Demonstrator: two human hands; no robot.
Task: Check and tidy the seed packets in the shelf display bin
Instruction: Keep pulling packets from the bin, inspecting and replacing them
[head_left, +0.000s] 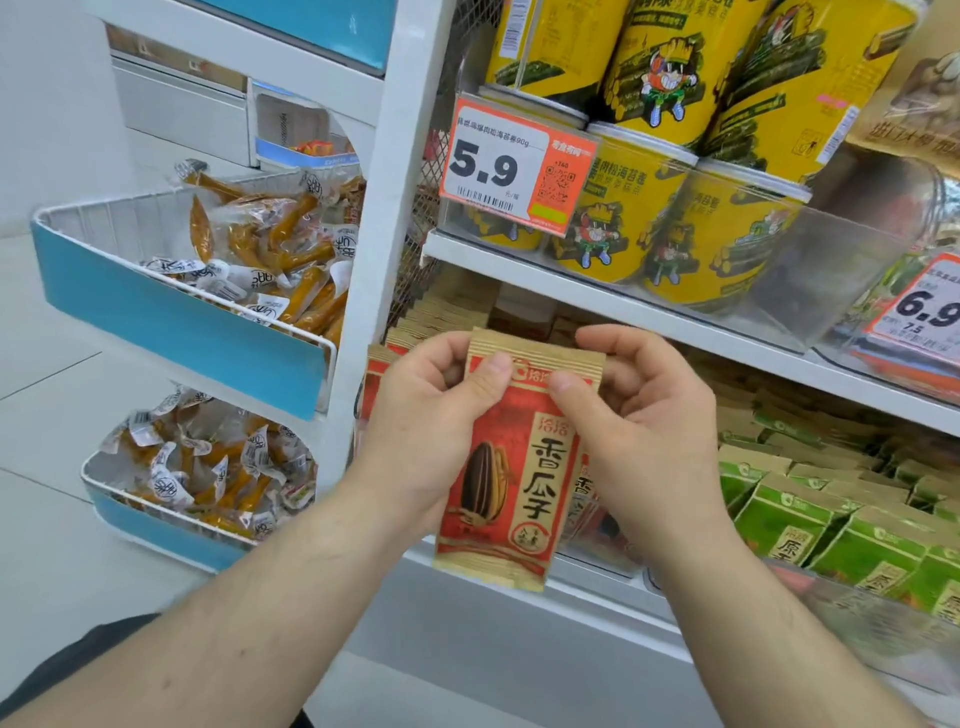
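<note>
You are pinching the red seed packet (511, 462) at its top corners with left hand (434, 426) and right hand (631, 415), holding it upright before the display bin (597, 566), face toward you for inspection.

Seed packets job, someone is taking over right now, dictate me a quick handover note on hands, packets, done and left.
Left hand and right hand both pinch the top of one red seed packet, held upright in front of the shelf.
More red packets stand in the display bin behind the hands; green packets fill the bin to the right.
Done: one packet out for checking.
Left: put it back, straighten the rows.
</note>
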